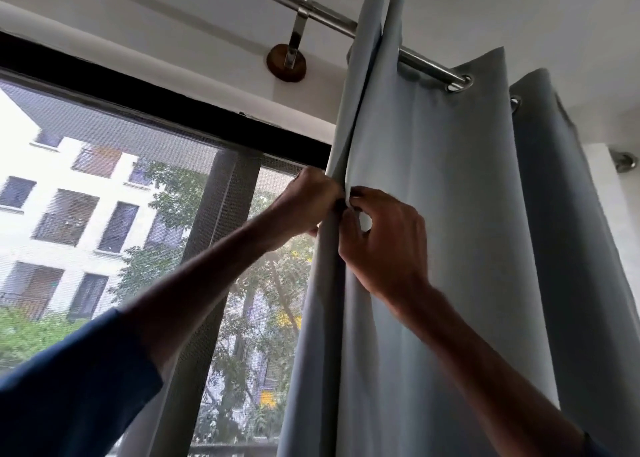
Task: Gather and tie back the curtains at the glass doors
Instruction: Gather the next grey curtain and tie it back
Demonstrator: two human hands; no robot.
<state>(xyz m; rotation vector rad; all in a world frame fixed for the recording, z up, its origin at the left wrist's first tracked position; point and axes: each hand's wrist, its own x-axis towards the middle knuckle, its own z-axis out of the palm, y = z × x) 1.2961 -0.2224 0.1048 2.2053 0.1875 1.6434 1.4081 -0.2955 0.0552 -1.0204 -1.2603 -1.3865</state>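
A pale blue-grey curtain [446,235] hangs in folds from a steel rod [325,15] on the right side of the glass door [114,221]. My left hand [306,202] pinches the curtain's leading edge from the left, at about head height. My right hand [384,245] pinches the same edge fold from the right, fingertips touching those of the left hand. Both hands are raised, and the fabric between them hides what the fingertips hold beyond the cloth.
A wooden wall bracket [286,62] carries the rod above the black door frame [166,96]. A dark vertical door post [211,269] stands left of the curtain. A metal holdback knob [625,161] sticks out of the wall at far right.
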